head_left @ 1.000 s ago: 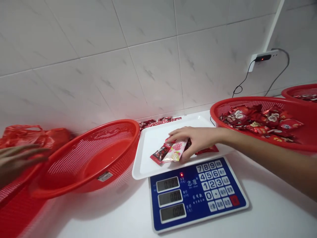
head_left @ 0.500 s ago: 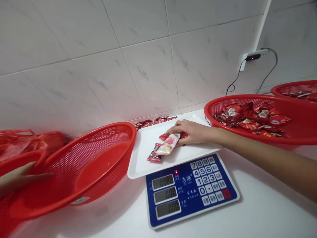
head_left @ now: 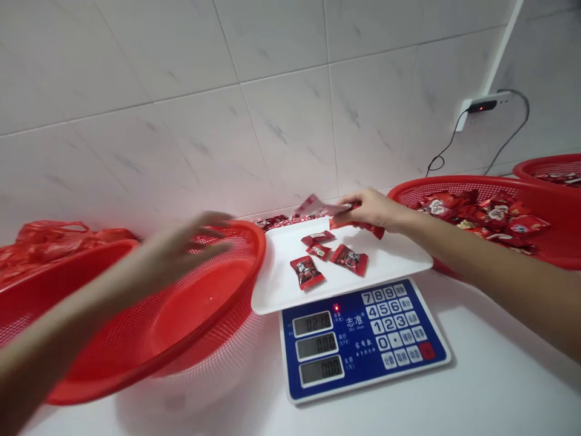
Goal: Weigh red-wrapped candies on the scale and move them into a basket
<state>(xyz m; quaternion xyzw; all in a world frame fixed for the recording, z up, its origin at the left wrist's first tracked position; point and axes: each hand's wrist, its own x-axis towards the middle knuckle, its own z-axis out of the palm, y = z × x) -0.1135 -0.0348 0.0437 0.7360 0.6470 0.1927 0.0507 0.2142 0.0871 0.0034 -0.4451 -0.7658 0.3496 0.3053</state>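
Holding what in the right hand (head_left: 374,209)?

Pinching a pinkish packet (head_left: 320,206) between thumb and fingers, with the loose end sticking out to the left of that grip; narrow at the fingertips, closed on wrapper

And directly under that grip?

Showing red packets (head_left: 361,226) tucked close beneath the fingers; cannot tell whether gripped too or touching the white tray (head_left: 272,284) below

Seeing anything lower down on the tray?

Counting four small red packets (head_left: 349,259), lying loose below and to the left of the right grip, with the upper pair close together

Resting on what, that tray?

Sitting on a blue scale (head_left: 363,345), with keys and readouts below the grip, nearer the person

Doing what with the left hand (head_left: 195,242)?

Hovering over the left basket (head_left: 204,303), well left of the right grip, with fingers spread wide and blurred; cannot tell whether touching the rim

Noticing more around?

Finding another red basket (head_left: 563,224) right of the right hand, partly behind the forearm, holding heaped packets (head_left: 494,212); also, left of the left hand, a red plastic bag (head_left: 63,245)
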